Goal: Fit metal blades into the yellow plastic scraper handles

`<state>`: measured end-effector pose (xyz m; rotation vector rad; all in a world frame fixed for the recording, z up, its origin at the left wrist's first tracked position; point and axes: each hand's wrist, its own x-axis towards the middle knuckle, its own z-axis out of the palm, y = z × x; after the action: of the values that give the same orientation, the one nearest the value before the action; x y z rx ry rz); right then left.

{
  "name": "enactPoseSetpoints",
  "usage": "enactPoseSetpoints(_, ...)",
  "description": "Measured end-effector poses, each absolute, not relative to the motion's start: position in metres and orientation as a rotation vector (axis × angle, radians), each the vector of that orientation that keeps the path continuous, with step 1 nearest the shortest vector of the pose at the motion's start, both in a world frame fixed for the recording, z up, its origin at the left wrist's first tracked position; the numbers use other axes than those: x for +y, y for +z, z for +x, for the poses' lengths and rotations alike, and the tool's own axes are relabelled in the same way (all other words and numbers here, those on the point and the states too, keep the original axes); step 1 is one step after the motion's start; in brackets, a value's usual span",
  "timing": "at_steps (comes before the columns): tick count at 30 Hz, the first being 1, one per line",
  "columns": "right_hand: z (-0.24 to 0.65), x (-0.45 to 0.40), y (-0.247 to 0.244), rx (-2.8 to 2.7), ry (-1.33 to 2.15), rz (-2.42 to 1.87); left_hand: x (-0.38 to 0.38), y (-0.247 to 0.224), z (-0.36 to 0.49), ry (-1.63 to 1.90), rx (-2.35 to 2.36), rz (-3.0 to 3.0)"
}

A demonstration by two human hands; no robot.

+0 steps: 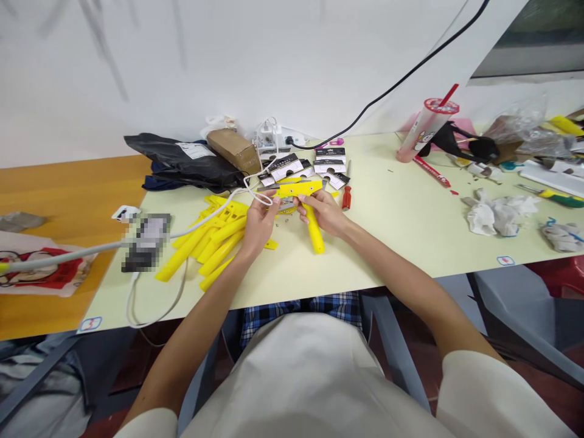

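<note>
Both hands hold a yellow T-shaped scraper just above the table; its crosspiece carries screws and its handle hangs down toward me. My left hand is closed on the left end of the crosspiece, where a strip of metal shows. With thumb and fingers, my right hand grips the crosspiece near the top of the handle. Left of and partly behind my left hand lies a heap of yellow plastic handles. Tiny metal bits are scattered on the table under the scraper. A red-handled screwdriver rests right of my right hand.
Black-and-white cards lie behind my hands, near a brown box and black plastic bag. A white cable crosses the left side, past a blurred phone. A cup with straw stands back right; crumpled tissues lie right.
</note>
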<state>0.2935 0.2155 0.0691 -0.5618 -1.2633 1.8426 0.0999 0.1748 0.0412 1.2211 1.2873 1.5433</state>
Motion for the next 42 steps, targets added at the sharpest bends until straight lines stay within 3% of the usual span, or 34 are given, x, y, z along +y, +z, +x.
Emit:
enactPoseSetpoints(6, 0.294, 0.218, 0.073, -1.150, 1.668, -0.629, 0.170, 0.036, 0.106, 1.372, 1.273, 1.223)
enactPoseSetpoints(18, 0.294, 0.233, 0.050, -1.001, 1.486, -0.825, 0.171, 0.068, 0.153, 1.313, 1.375, 2.268)
enactPoseSetpoints(35, 0.309, 0.232, 0.064, -1.205, 1.248, -0.833, 0.189, 0.083, 0.188, 1.165, 1.376, 2.174)
enactPoseSetpoints(42, 0.304, 0.220, 0.068, -1.464, 1.121, -0.776, 0.190, 0.088, 0.174, 1.355, 1.167, 1.946)
